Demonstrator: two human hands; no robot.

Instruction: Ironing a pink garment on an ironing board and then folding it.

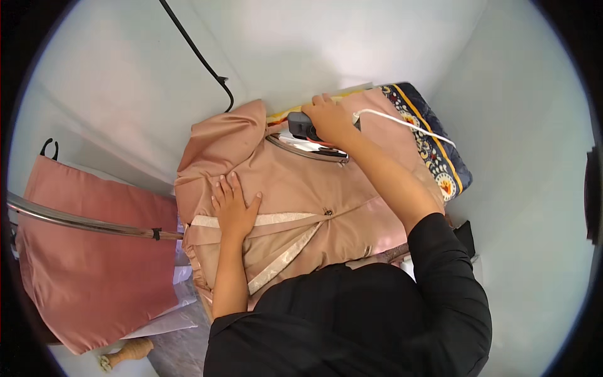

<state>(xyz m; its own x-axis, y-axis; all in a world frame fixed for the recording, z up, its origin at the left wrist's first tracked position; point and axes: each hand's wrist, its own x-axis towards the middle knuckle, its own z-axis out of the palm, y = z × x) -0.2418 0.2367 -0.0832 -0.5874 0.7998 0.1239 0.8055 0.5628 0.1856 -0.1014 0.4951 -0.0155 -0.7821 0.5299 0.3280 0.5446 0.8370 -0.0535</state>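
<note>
A pink-tan satin garment (287, 188) is spread in front of me, with loose folds on its left part. My right hand (330, 120) is wrapped around the handle of a clothes iron (300, 125), whose shiny metal base is on or close to the cloth. From the iron a white cord (405, 120) trails to the right. My left hand (234, 207) rests palm down on the garment, fingers spread, beside a cream patterned trim band (282, 218). The bands converge near a small dark fastening (328, 213).
Beneath the garment is a navy floral padded cloth (445, 155). A metal rail (85, 221) and hanging rose-pink satin fabric (103, 264) stand at left. A black rod or cable (195, 49) comes down behind. Pale walls (518, 188) enclose the space; a tan vase-shaped object (129, 353) lies lower left.
</note>
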